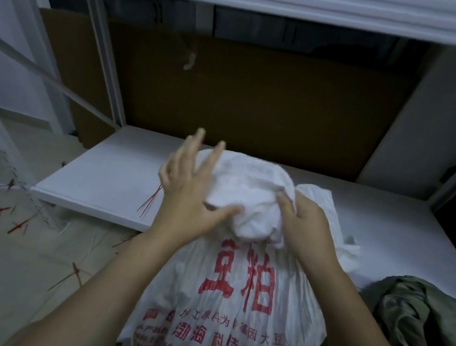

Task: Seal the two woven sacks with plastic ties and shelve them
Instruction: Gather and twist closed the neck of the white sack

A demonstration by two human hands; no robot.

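Grip of the right hand [308,227] clenched round the gathered neck of the white sack [235,301], which stands against the front edge of the low shelf [101,175], left hand [187,196] resting open-fingered on the bunch; pinch the neck tight before reaching for a red tie [151,201].

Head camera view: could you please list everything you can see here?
white woven sack with red print: one, white and red, centre foreground
red plastic ties: several, red, floor at left, a few on the shelf board
white shelf board: one, white, low, behind the sack
brown cardboard sheet: one, brown, upright at back
olive-green crumpled fabric: one, green, lower right
left hand: fingers straight, thumb on sack's top
right hand: grips sack's bunched top
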